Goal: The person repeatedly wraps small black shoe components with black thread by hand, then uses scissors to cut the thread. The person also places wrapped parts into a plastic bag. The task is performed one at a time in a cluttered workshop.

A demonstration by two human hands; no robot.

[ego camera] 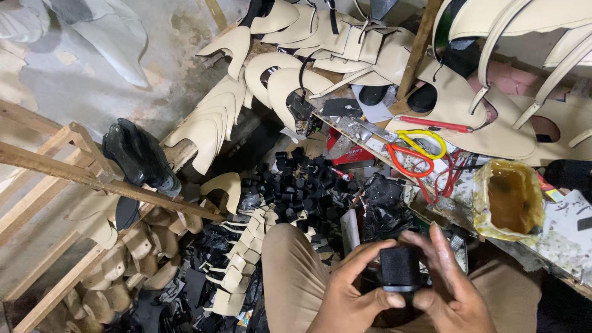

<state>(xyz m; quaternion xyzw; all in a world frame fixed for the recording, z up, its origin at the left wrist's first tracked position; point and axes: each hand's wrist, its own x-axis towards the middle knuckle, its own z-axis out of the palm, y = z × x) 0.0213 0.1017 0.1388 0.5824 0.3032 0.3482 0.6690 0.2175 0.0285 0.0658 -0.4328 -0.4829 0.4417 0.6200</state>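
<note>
**Both hands on a black block**

I see my left hand [354, 293] and right hand [447, 290] closed around a black block [399, 269], low in view above my knee [290, 271]. Fingers curl over its top, thumbs press its front. Scissors [416, 151] and a glue tub [509, 200] lie on the bench [564, 246] behind, well apart.

Left hand [354, 290] and right hand [447, 280] raised close together, fingers curled inward, thumbs nearly meeting, both gripping
</note>
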